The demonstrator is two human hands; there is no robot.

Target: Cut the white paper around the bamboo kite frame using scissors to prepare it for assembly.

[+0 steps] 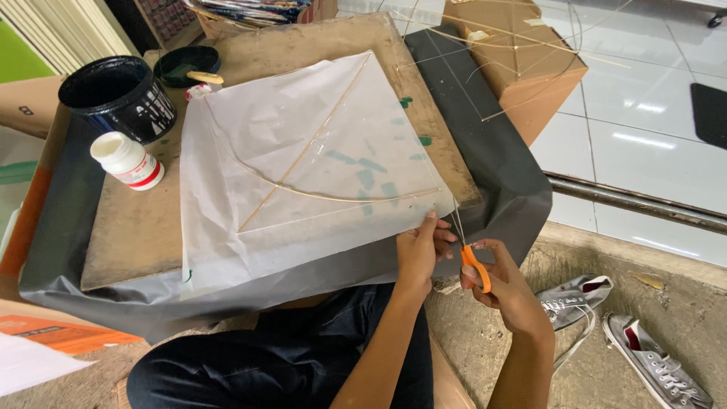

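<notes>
A sheet of thin white paper (pixel 303 167) lies on a worn wooden board (pixel 136 227), with a thin bamboo kite frame (pixel 318 151) of a straight spine and a curved bow on top of it. My left hand (pixel 418 250) pinches the paper's near right corner. My right hand (pixel 503 284) holds orange-handled scissors (pixel 473 261), their blades pointing up at that same corner beside my left fingers.
A black bucket (pixel 117 95), its lid (pixel 185 64) and a small white bottle with a red band (pixel 127 160) stand at the board's left. Black plastic sheeting (pixel 500 174) hangs under the board. A cardboard box (pixel 522 60) sits at the back right. Grey sneakers (pixel 621 333) lie on the concrete floor.
</notes>
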